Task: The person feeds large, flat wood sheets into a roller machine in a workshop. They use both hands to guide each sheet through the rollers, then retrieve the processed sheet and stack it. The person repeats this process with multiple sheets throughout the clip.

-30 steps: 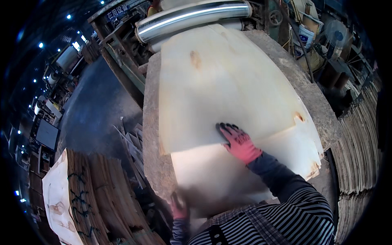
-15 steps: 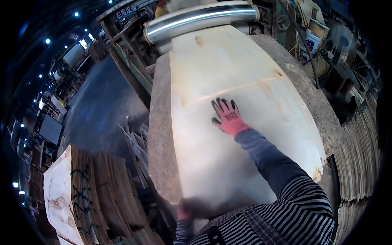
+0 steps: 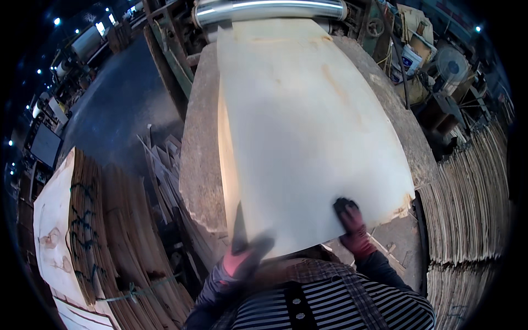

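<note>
A long pale wood veneer sheet [image 3: 308, 137] stretches over the table from the steel roller down to my body. The strip of another sheet [image 3: 226, 154] shows along its left edge. My left hand [image 3: 245, 257], in a pink and black glove, is at the near left corner, its thumb and fingers apart though blurred. Gloved alike, my right hand [image 3: 353, 226] rests with its dark fingertips on the veneer by the near edge, right of the middle. Its fingers lie stretched along the surface.
The shiny roller [image 3: 269, 10] spans the table's far end. Rough table margins [image 3: 201, 137] show on both sides. Tied veneer stacks [image 3: 82, 220] stand at left, with loose strips [image 3: 159, 165] beside them. More stacked veneer [image 3: 467, 198] rises at right, below a fan [image 3: 452, 65].
My right hand has come back from the sheet's middle to its near edge. The veneer's creased band now lies closer to the roller. My left hand has come further onto the near corner.
</note>
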The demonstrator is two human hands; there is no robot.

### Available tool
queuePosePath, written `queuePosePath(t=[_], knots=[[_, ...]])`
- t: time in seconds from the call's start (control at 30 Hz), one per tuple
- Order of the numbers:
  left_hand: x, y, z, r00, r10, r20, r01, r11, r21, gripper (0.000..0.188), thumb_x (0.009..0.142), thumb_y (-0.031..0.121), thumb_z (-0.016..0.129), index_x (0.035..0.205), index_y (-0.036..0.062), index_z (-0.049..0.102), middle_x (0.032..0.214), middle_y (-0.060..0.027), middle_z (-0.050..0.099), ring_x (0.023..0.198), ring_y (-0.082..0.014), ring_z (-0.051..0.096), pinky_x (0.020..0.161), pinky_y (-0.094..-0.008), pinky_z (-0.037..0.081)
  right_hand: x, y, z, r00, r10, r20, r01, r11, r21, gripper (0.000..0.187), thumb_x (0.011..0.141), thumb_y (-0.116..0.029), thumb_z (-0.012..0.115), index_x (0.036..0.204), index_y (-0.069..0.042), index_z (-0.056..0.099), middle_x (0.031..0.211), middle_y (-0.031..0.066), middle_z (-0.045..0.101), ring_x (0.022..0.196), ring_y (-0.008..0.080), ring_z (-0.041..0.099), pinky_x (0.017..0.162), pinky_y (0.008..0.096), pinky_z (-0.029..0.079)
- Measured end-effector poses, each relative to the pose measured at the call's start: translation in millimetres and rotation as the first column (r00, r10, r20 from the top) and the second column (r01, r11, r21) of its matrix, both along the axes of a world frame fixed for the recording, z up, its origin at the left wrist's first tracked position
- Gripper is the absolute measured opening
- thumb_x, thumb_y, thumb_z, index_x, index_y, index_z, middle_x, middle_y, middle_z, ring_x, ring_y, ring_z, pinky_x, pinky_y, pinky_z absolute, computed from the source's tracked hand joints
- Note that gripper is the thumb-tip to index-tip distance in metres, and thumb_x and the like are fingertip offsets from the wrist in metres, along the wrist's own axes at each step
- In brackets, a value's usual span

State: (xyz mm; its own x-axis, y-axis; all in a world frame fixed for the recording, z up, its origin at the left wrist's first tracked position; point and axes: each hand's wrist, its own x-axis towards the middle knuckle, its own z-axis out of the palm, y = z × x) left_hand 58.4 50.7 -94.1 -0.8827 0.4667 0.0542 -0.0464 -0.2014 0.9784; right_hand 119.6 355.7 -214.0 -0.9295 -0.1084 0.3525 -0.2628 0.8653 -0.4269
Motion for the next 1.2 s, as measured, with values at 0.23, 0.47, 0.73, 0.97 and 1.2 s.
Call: queuePosePath(t=[0.23, 0.47, 0.73, 0.97, 1.2], knots=[[40, -29, 11, 0.983, 0.009, 0.185, 0.012, 0.994, -0.111, 0.065, 0.060, -0.004, 0.062, 0.121, -0.0012, 0.039, 0.114, -0.0126, 0.049, 0.103, -0.0222, 0.048, 0.086, -0.0315, 0.039, 60, 12, 69, 0.958, -0.115, -0.262, 0.139, 0.987, 0.075, 0.040, 0.067, -0.016, 0.059, 0.103, 0.001, 0.052, 0.105, 0.0196, 0.052, 0.095, 0.0376, 0.052, 0.084, 0.0447, 0.042], [-3, -45, -32, 0.945, 0.290, 0.154, -0.276, 0.955, -0.106, 0.063, 0.055, -0.009, 0.052, 0.117, -0.0025, 0.045, 0.097, -0.0136, 0.059, 0.079, -0.0206, 0.058, 0.063, -0.0242, 0.047, 23, -24, 53, 0.974, -0.058, 0.220, 0.031, 0.992, 0.126, 0.056, 0.056, -0.023, 0.064, 0.108, -0.006, 0.051, 0.110, 0.0193, 0.048, 0.099, 0.0370, 0.046, 0.082, 0.0439, 0.040], [-29, -62, -200, 0.922, 0.334, -0.196, -0.382, 0.694, -0.610, 0.067, 0.077, 0.008, 0.057, 0.132, 0.0018, 0.019, 0.127, -0.0172, 0.037, 0.113, -0.0213, 0.041, 0.093, -0.0305, 0.033, -17, -23, -43, 0.985, -0.032, 0.172, -0.015, 0.963, 0.270, 0.047, 0.059, -0.046, 0.063, 0.101, -0.023, 0.058, 0.115, 0.0117, 0.046, 0.107, 0.0384, 0.038, 0.084, 0.0542, 0.031], [-24, -41, -206, 0.841, 0.389, -0.375, -0.530, 0.455, -0.716, 0.060, 0.079, 0.020, 0.055, 0.131, 0.0163, 0.026, 0.112, -0.0209, 0.050, 0.100, -0.0335, 0.051, 0.081, -0.0373, 0.043, -9, -24, -54, 0.988, -0.087, 0.129, 0.044, 0.952, 0.304, 0.050, 0.060, -0.046, 0.062, 0.105, -0.025, 0.057, 0.113, 0.0101, 0.047, 0.105, 0.0372, 0.039, 0.084, 0.0519, 0.032], [-32, -38, -203, 0.859, 0.402, -0.316, -0.452, 0.309, -0.836, 0.057, 0.078, 0.024, 0.050, 0.131, 0.0181, 0.029, 0.106, -0.0200, 0.054, 0.091, -0.0344, 0.055, 0.078, -0.0391, 0.044, -8, -19, -38, 0.999, -0.035, 0.016, 0.030, 0.971, 0.235, 0.052, 0.061, -0.045, 0.062, 0.106, -0.019, 0.056, 0.114, 0.0073, 0.046, 0.109, 0.0320, 0.037, 0.087, 0.0466, 0.031]])
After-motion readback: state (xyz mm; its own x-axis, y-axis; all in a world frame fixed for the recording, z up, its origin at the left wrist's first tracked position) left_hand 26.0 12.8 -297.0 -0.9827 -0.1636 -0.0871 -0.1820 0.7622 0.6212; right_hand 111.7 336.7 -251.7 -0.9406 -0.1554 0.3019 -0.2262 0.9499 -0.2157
